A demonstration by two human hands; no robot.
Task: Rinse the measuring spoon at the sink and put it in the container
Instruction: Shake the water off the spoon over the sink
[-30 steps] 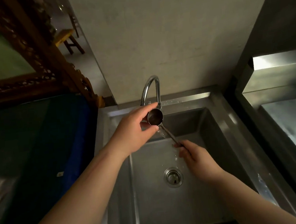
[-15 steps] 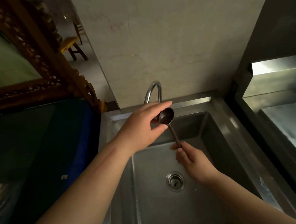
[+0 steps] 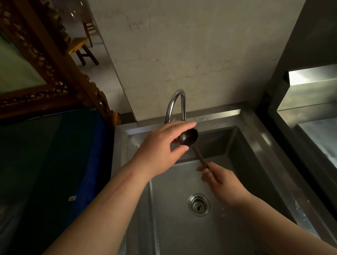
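Measuring spoon [image 3: 189,139] is held over the sink [image 3: 252,131] below the tap [image 3: 176,104]: handle pinched by right hand [image 3: 220,181], bowl cupped by left hand [image 3: 161,148]. No running water is seen. Rinsing is judged nearly done; placing remains, no container in view.

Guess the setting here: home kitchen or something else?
Probably a commercial or utility kitchen: a deep stainless sink with a gooseneck faucet, and more steel counter beside it. The carved wooden frame muddies that.

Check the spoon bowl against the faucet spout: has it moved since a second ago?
Yes. The spoon bowl sat straight under the faucet spout in the stream; now it sits slightly right of the outlet, with no stream visible.
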